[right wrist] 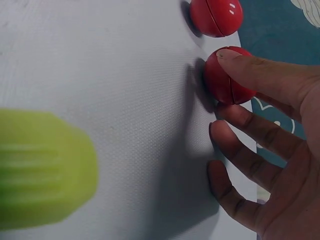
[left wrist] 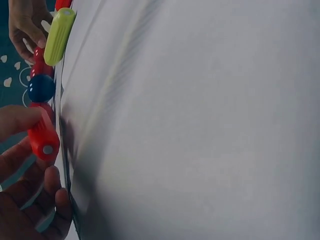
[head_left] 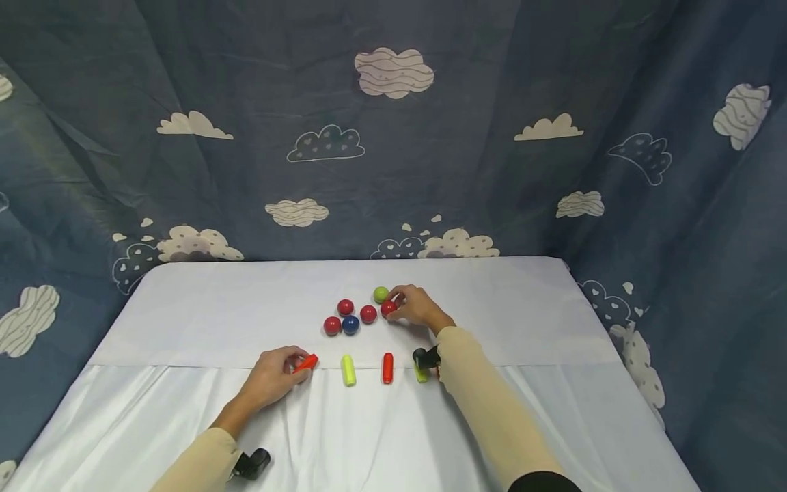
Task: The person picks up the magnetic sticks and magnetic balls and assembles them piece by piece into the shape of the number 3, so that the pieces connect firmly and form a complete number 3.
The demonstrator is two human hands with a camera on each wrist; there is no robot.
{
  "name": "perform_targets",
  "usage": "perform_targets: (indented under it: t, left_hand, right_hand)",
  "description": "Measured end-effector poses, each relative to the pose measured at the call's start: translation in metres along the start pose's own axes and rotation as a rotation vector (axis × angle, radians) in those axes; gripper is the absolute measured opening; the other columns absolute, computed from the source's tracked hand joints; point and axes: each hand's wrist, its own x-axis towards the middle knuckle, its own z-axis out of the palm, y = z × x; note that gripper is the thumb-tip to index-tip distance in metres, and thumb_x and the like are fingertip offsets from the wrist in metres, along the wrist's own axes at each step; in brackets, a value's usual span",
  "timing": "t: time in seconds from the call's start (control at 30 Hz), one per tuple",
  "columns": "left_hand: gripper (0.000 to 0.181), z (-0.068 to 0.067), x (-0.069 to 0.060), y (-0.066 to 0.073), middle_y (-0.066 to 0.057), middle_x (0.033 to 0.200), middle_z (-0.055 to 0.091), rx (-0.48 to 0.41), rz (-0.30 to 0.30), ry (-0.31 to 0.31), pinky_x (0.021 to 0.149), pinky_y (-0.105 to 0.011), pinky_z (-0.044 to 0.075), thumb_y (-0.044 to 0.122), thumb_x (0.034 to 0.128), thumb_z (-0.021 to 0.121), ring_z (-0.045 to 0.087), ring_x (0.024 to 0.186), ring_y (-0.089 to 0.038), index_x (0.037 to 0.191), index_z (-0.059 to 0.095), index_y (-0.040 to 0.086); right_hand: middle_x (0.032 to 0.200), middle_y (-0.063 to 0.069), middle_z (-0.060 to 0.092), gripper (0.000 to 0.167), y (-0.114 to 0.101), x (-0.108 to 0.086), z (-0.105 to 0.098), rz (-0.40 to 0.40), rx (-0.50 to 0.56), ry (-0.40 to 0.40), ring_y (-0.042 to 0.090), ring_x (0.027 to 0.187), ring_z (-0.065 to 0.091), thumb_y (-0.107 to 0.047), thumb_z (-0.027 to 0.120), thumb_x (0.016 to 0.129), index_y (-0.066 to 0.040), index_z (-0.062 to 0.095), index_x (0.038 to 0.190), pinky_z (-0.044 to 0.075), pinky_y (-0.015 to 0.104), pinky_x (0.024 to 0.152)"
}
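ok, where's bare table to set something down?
Free: table left of balls, beyond left hand; right of right sleeve; front middle, between it and left sleeve. Crowded: centre, balls by right hand, cylinders just nearer.

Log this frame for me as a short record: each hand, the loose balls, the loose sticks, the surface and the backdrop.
Left hand: pinches a red stick
Right hand: thumb and fingers on a red ball
Loose balls: three more red balls, one blue ball, one green ball
Loose sticks: a yellow-green stick, a second red stick, another yellow-green piece partly hidden
Surface: white cloth
Backdrop: dark blue curtain with clouds
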Motion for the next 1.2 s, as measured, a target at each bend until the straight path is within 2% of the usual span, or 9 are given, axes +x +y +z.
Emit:
perform_targets:
  t: [0.13,0.33,0.47,0.8,1.2]
  left_hand:
    - [0.022,0.002,-0.002,0.005,0.005,0.071,0.053,-0.013,0.055,-0.008,0.055,-0.024,0.037,0.008,0.0805,0.074,0.045,0.062,-0.011,0.102,0.069,0.007]
    - [0.022,-0.002,-0.008,0.016,0.004,0.073,0.053,-0.005,0.065,-0.031,0.06,-0.025,0.04,0.006,0.0798,0.075,0.047,0.067,-0.012,0.101,0.069,0.008]
    - [0.024,-0.001,-0.009,0.026,0.004,0.08,0.057,-0.013,0.089,-0.091,0.063,-0.025,0.044,0.007,0.0799,0.075,0.05,0.071,-0.012,0.102,0.068,0.009]
    - [0.021,0.009,-0.011,0.04,0.007,0.084,0.063,0.032,0.231,-0.233,0.064,-0.025,0.043,0.007,0.0796,0.075,0.051,0.072,-0.012,0.098,0.068,0.013]
    - [0.026,0.018,-0.011,0.056,0.009,0.085,0.061,0.021,0.305,-0.351,0.067,-0.024,0.044,0.012,0.0766,0.08,0.053,0.075,-0.013,0.098,0.067,0.014]
  right_hand:
    - [0.104,0.008,0.062,0.04,0.0,-0.001,0.0,0.002,0.007,0.021,0.023,0.097,0.054,-0.014,0.079,0.08,-0.012,0.064,0.116,0.044,0.042,0.091]
    - [0.105,0.008,0.063,0.039,-0.003,0.002,0.003,-0.022,0.016,0.014,0.023,0.097,0.055,-0.013,0.079,0.079,-0.012,0.065,0.116,0.044,0.042,0.091]
    - [0.104,0.007,0.063,0.039,0.0,0.002,0.004,-0.013,0.011,0.027,0.023,0.097,0.055,-0.013,0.079,0.079,-0.012,0.065,0.115,0.044,0.042,0.091]
    - [0.103,0.007,0.064,0.04,0.0,-0.004,0.002,-0.021,0.014,0.039,0.023,0.096,0.056,-0.011,0.08,0.077,-0.011,0.065,0.115,0.043,0.042,0.091]
    - [0.103,0.007,0.064,0.038,0.001,-0.005,0.004,0.0,0.075,0.064,0.023,0.097,0.057,-0.01,0.08,0.076,-0.01,0.064,0.111,0.043,0.042,0.092]
